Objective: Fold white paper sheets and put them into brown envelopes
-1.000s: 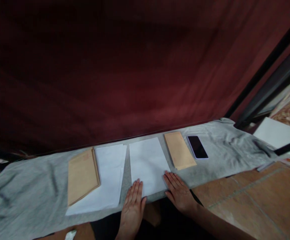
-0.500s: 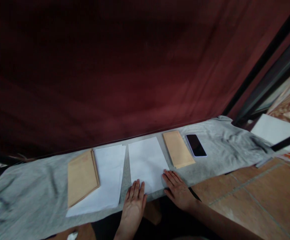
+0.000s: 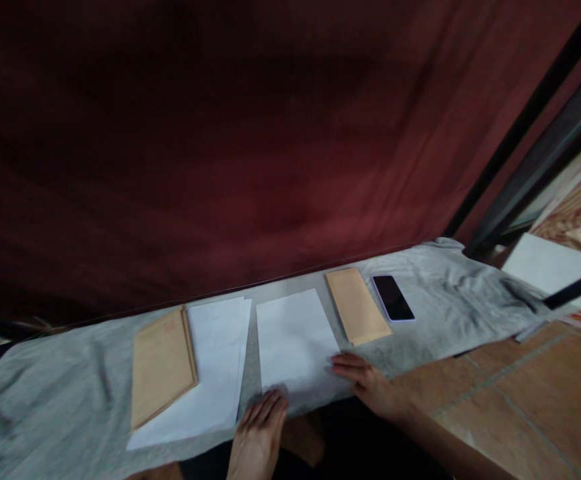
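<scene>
A white sheet of paper [image 3: 295, 340] lies on the grey cloth [image 3: 95, 393] in front of me. At its near left corner is my left hand [image 3: 260, 430], fingers together and bent over the edge. My right hand [image 3: 367, 387] has closed on the sheet's right edge near the front, its fingers pointing left. Both thumbs are hidden. Left of the sheet, a stack of brown envelopes [image 3: 163, 367] partly covers more white paper [image 3: 215, 367]. Beyond my right hand lies another brown envelope [image 3: 357, 307].
A phone [image 3: 393, 298] with a pale purple edge lies right of the single envelope. A dark red panel [image 3: 270, 167] rises behind the cloth-covered surface. Dark bars [image 3: 525, 133] stand at the right, with a brown tiled floor [image 3: 520, 393] below.
The middle sheet has slid slightly toward me. My fingers, flat on the paper before, are now bent at its edges, and my left hand sits a little lower.
</scene>
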`<state>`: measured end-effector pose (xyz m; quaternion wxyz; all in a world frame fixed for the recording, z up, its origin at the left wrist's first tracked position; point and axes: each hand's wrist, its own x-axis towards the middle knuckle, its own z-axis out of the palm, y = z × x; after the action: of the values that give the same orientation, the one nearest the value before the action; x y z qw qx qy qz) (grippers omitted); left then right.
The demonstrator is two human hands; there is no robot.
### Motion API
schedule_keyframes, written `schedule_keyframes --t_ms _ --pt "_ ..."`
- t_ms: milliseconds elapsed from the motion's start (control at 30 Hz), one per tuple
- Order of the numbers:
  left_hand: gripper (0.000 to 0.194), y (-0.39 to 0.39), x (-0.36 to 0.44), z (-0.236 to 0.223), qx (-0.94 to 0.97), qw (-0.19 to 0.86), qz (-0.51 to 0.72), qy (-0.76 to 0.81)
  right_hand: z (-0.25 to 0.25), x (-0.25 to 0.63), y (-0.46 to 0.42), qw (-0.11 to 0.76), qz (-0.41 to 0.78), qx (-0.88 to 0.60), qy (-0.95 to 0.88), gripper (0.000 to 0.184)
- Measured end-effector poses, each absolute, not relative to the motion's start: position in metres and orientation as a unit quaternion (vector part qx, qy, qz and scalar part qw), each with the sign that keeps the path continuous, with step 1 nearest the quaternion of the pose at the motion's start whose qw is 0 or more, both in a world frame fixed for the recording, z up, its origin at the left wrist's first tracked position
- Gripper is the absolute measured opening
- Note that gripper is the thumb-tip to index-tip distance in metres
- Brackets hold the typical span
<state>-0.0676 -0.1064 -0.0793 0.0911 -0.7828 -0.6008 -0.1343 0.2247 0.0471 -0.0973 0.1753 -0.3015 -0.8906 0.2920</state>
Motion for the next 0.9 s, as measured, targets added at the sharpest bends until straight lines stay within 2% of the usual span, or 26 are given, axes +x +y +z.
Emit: schedule_keyframes --t_ms 67,200,333,433,567,700,900 --pt "0.039 -0.108 -0.073 -0.077 -0.773 0.052 -0.167 -0.61 -0.094 0.226 0.046 0.171 0.309 -0.274 -0.894 0.054" --pt "0.055 -0.107 -0.092 -0.071 -0.733 -0.079 -0.235 -0.634 -0.078 0.226 0.042 0.16 0.352 -0.234 -0.892 0.041" --pt "0.046 -0.1 -0.106 -0.073 -0.707 -0.167 -0.277 -0.629 -0.067 0.23 0.04 0.16 0.385 -0.222 -0.882 0.034" --pt "0.032 -0.098 -0.107 -0.078 -0.715 -0.144 -0.287 -0.621 -0.069 0.233 0.039 0.159 0.376 -0.246 -0.879 0.042" --pt "0.03 -0.103 -0.103 -0.08 -0.724 -0.106 -0.275 -0.624 -0.071 0.232 0.039 0.144 0.318 -0.258 -0.901 0.065" --pt "0.031 -0.108 -0.105 -0.076 -0.74 -0.069 -0.248 -0.622 -0.065 0.225 0.046 0.137 0.341 -0.237 -0.899 0.057" --pt "0.066 -0.094 -0.107 -0.07 -0.748 -0.037 -0.205 -0.63 -0.071 0.222 0.052 0.173 0.353 -0.265 -0.881 0.042"
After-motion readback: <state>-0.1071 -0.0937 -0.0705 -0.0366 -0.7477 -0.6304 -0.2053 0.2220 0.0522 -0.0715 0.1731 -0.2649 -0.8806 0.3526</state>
